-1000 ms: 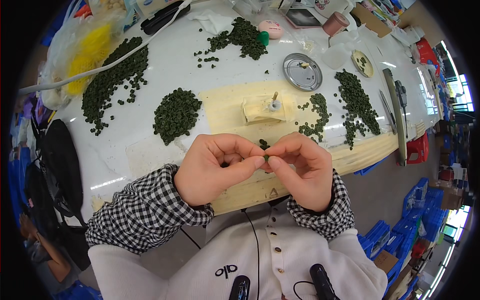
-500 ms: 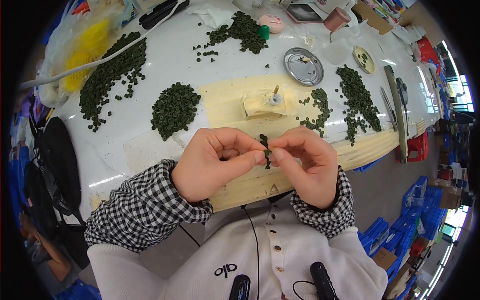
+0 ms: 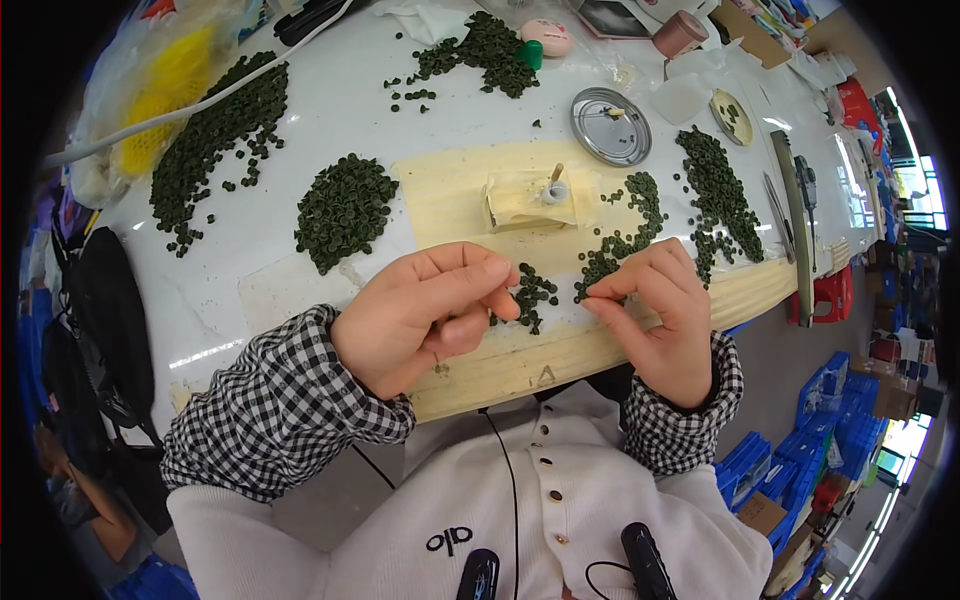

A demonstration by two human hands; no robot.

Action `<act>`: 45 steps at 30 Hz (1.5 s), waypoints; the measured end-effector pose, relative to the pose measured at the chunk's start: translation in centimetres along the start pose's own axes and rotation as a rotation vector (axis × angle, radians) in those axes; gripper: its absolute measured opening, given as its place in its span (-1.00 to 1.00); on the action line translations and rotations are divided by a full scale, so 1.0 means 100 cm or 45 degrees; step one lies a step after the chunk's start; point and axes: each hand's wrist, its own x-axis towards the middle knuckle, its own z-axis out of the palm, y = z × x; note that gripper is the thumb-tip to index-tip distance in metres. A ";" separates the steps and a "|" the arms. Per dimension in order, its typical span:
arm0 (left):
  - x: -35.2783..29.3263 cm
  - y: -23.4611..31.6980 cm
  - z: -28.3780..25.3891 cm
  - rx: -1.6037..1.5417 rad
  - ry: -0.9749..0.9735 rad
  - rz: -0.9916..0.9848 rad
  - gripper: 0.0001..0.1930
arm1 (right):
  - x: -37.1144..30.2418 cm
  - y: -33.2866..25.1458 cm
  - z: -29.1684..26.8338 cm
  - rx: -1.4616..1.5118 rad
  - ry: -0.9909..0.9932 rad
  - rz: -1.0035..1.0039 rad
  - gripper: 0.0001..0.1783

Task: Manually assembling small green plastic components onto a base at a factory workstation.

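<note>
My left hand [image 3: 425, 315] is closed, its thumb and forefinger pressed together above the table's front edge; whatever it may hold is hidden. To its right lies a small heap of dark green round pieces [image 3: 535, 292], like little caps or buttons. My right hand [image 3: 662, 318] is pinched at the near end of a strung-out pile of the same pieces [image 3: 602, 262], with a dark green piece at its fingertips. Beyond the hands stands a yellowish taped block [image 3: 510, 207] holding a small translucent cup [image 3: 553, 191] and an upright peg [image 3: 557, 173].
More green piles lie at left [image 3: 345, 212], far left [image 3: 225, 130], back [image 3: 492, 55] and right [image 3: 715, 185]. A round metal lid [image 3: 612, 140] sits behind the block. Tweezers [image 3: 778, 205] rest at right. A white cable [image 3: 215, 97] crosses the back left.
My hands have parted. The right moved right to the strung-out pile; the left drew slightly left and up, turning. The small heap between them is now more exposed.
</note>
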 end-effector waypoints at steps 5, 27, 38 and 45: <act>0.000 -0.009 0.006 -0.266 -0.039 0.082 -0.69 | 0.001 0.000 0.007 -0.123 0.068 0.010 -0.82; 0.001 -0.005 0.015 -0.025 -0.084 0.058 -0.68 | 0.003 0.000 0.018 -0.081 0.133 0.055 -0.84; 0.001 -0.001 0.010 -0.119 -0.019 -0.043 -0.69 | -0.004 -0.003 0.014 0.086 0.260 0.178 -0.87; 0.001 -0.002 0.003 0.024 -0.124 -0.028 -0.67 | -0.003 -0.002 0.015 0.096 0.293 0.168 -0.82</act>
